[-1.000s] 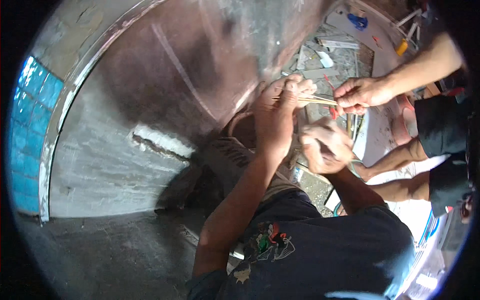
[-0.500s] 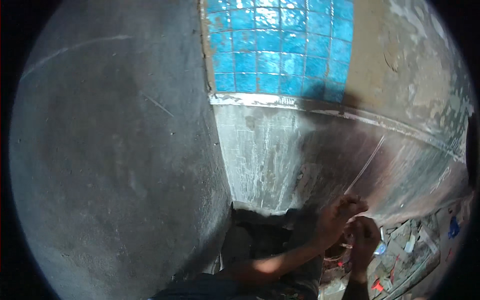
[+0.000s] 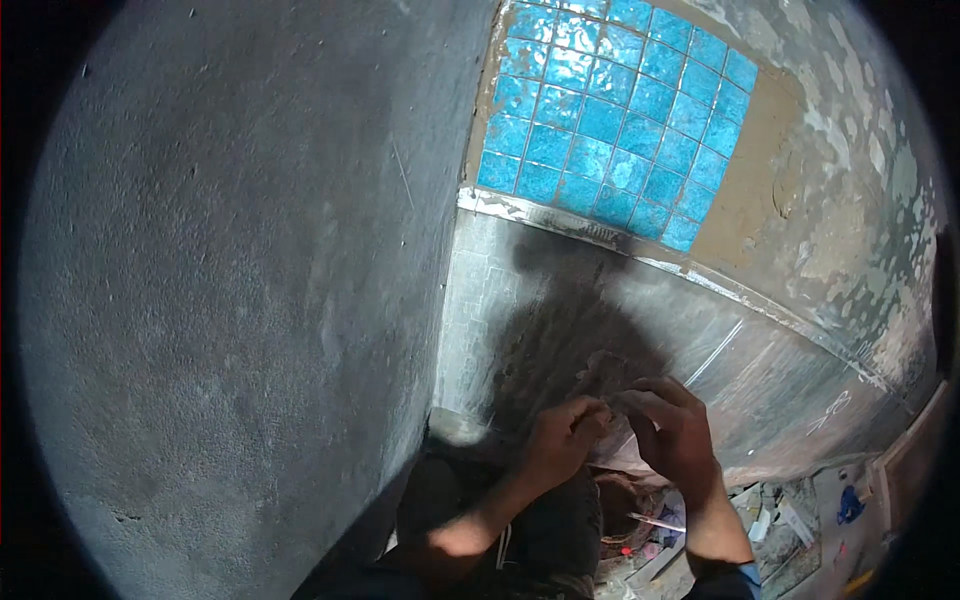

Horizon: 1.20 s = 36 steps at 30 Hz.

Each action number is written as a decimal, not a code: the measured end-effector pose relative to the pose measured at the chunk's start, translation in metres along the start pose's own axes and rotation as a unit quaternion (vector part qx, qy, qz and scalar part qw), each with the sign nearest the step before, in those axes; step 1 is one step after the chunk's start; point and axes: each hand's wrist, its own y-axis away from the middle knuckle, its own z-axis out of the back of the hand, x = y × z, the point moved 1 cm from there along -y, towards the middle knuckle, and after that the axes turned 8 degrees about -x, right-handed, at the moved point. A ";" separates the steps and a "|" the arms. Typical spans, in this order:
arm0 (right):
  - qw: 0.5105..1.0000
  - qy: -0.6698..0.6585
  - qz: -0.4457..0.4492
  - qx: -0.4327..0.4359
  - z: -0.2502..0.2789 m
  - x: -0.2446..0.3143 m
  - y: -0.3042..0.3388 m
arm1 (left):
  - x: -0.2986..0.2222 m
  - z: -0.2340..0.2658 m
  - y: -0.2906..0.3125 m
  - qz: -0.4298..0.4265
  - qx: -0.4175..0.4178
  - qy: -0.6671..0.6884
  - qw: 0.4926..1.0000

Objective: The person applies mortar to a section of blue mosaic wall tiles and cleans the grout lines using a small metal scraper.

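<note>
Left hand (image 3: 562, 440): fingers curled, thumb drawn in; whether it grips anything, I cannot tell.
Right hand (image 3: 677, 430): bent, fingertips near the left's; its grip is also unclear.
Pale stick (image 3: 657, 522): below the right hand; long axis crosswise, right end slightly lower.
Blue tiles (image 3: 620, 125): beyond both hands, rows sloping down rightward.
Writing: white marks (image 3: 830, 410) right of the right hand.

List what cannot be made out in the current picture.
Head view: whether the left hand and right hand hold anything; curled fingers and dimness hide it.
Head view: how far blue tiles reach upward; cut by top edge.
Head view: what the blue item is; too small.
</note>
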 end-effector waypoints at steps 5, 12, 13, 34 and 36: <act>0.993 0.065 0.088 0.046 -0.008 -0.007 -0.007 | 0.001 0.007 -0.004 0.034 -0.012 -0.042 0.998; 0.965 0.160 0.195 0.071 -0.019 0.005 -0.036 | -0.006 0.021 0.000 0.041 -0.079 0.008 0.996; 0.959 0.169 0.218 0.061 -0.017 0.007 -0.041 | -0.010 0.022 -0.002 0.046 -0.081 0.005 0.996; 0.723 -0.429 -0.404 -0.361 -0.054 -0.138 0.229 | 0.120 -0.077 0.018 0.246 0.200 -0.072 0.946; 0.691 -0.282 -0.525 -0.408 -0.056 -0.162 0.312 | 0.154 -0.069 0.028 0.251 0.183 -0.079 0.947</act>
